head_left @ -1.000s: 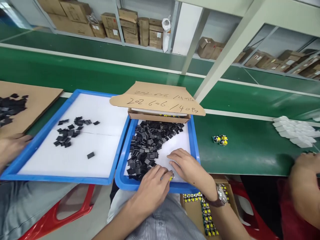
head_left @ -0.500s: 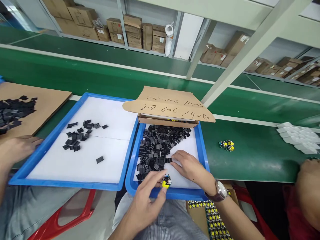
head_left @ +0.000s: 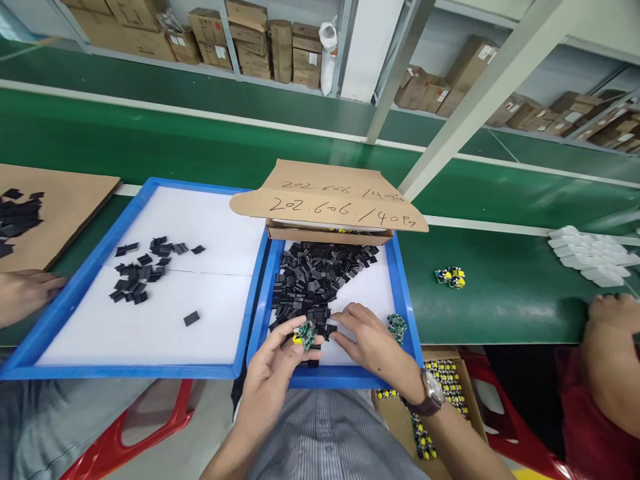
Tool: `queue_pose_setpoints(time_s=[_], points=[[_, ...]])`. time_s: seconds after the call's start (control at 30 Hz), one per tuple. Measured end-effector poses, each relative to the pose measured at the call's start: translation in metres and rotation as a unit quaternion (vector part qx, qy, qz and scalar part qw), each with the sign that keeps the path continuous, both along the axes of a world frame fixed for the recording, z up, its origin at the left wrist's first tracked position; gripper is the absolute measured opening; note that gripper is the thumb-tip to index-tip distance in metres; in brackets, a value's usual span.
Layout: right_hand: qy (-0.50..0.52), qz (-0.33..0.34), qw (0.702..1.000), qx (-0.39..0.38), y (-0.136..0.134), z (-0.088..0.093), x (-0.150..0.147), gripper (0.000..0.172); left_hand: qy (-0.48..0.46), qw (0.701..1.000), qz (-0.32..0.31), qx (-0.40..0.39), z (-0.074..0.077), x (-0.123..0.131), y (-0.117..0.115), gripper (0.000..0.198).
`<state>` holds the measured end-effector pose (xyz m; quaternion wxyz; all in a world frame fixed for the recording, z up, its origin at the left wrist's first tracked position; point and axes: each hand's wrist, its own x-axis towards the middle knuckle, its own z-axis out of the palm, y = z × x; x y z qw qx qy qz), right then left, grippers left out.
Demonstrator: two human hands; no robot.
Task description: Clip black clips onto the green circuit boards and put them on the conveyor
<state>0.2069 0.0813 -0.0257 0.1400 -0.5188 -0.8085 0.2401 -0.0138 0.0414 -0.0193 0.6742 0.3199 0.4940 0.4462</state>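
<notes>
A small green circuit board with a yellow part [head_left: 305,335] is pinched between the fingers of my left hand [head_left: 273,363], over the front of the right blue tray [head_left: 409,313]. My right hand [head_left: 370,337], wearing a watch, is just to its right, with thumb and fingertips at a small black piece [head_left: 330,331] on the edge of the heap. Many black pieces [head_left: 313,280] cover the left and back of this tray. Another green board [head_left: 397,327] lies by the tray's right rim.
A second blue tray [head_left: 155,369] with scattered black pieces stands left. An open carton [head_left: 330,233] sits behind my tray. Yellow-topped boards [head_left: 451,277] and white plastic parts [head_left: 593,257] lie right. Other people's hands rest at both sides. A box of boards [head_left: 445,380] is below.
The board in my left hand has turned to show its green side, and that hand has moved left and up. The board at the right rim now shows. My view has shifted slightly.
</notes>
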Motion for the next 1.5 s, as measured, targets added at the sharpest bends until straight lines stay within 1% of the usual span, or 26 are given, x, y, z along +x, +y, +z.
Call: queue_pose_setpoints(time_s=[0.07,0.13,0.23,0.3,0.37,0.4,0.47,0.57,0.7,0.77,0.83,0.9,0.97,1.03,1.1,1.13,1.17,1.2,1.27,1.33,1.4,1.5], points=[[0.005,-0.006,1.000,-0.003,0.000,-0.005,-0.004,0.017,0.007,1.000,0.001,-0.002,0.002,-0.001,0.000,0.047],[0.035,-0.015,0.999,-0.005,0.000,-0.009,-0.005,0.011,-0.003,1.000,0.008,-0.002,0.003,0.000,0.001,0.045],[0.133,-0.041,0.990,-0.019,-0.002,-0.010,-0.001,0.012,-0.030,0.999,0.012,-0.007,0.004,0.002,0.002,0.042],[0.222,-0.078,0.971,-0.045,-0.006,-0.006,0.004,0.011,-0.051,0.999,0.013,-0.012,0.006,0.006,0.003,0.041],[0.304,-0.122,0.942,-0.075,-0.012,0.001,0.008,0.003,-0.076,0.997,0.016,-0.012,0.009,0.010,0.005,0.040],[0.334,-0.138,0.928,-0.085,-0.016,0.005,0.009,0.003,-0.091,0.996,0.014,-0.013,0.011,0.013,0.007,0.039],[0.376,-0.154,0.909,-0.090,-0.024,0.014,0.009,0.008,-0.121,0.992,-0.004,-0.016,0.014,0.017,0.009,0.037],[0.426,-0.151,0.888,-0.081,-0.031,0.023,0.003,0.006,-0.148,0.987,-0.047,-0.028,0.018,0.022,0.010,0.039],[0.470,-0.168,0.863,-0.072,-0.034,0.023,-0.004,0.006,-0.144,0.985,-0.087,-0.024,0.018,0.023,0.009,0.043],[0.469,-0.187,0.860,-0.078,-0.034,0.021,-0.004,0.007,-0.111,0.989,-0.097,-0.002,0.015,0.023,0.008,0.043],[0.452,-0.195,0.867,-0.080,-0.035,0.017,-0.002,0.011,-0.045,0.993,-0.091,0.052,0.011,0.024,0.007,0.038],[0.410,-0.177,0.892,-0.074,-0.035,0.012,0.002,0.016,0.044,0.989,-0.073,0.123,0.007,0.027,0.006,0.029],[0.334,-0.142,0.930,-0.061,-0.035,0.008,0.004,0.024,0.135,0.972,-0.062,0.181,0.003,0.030,0.005,0.024],[0.247,-0.120,0.961,-0.033,-0.036,0.004,0.006,0.032,0.216,0.953,-0.071,0.203,0.000,0.034,0.004,0.032],[0.210,-0.115,0.971,-0.011,-0.036,0.003,0.007,0.037,0.276,0.935,-0.080,0.207,-0.002,0.036,0.003,0.042],[0.223,-0.114,0.968,-0.016,-0.036,0.004,0.008,0.037,0.300,0.926,-0.083,0.213,-0.003,0.037,0.003,0.045],[0.254,-0.110,0.960,-0.039,-0.037,0.006,0.008,0.036,0.319,0.917,-0.087,0.222,-0.003,0.038,0.003,0.045],[0.296,-0.104,0.947,-0.073,-0.037,0.008,0.009,0.034,0.335,0.908,-0.091,0.237,-0.003,0.039,0.004,0.044],[0.375,-0.102,0.910,-0.147,-0.037,0.012,0.010,0.027,0.353,0.891,-0.095,0.270,-0.002,0.040,0.004,0.041],[0.425,-0.114,0.877,-0.194,-0.036,0.014,0.010,0.022,0.361,0.880,-0.093,0.294,-0.001,0.041,0.004,0.041],[0.455,-0.127,0.855,-0.213,-0.036,0.013,0.009,0.019,0.366,0.873,-0.091,0.309,0.000,0.041,0.004,0.043],[0.485,-0.134,0.834,-0.228,-0.036,0.011,0.007,0.017,0.363,0.859,-0.091,0.350,-0.002,0.041,0.003,0.047]])
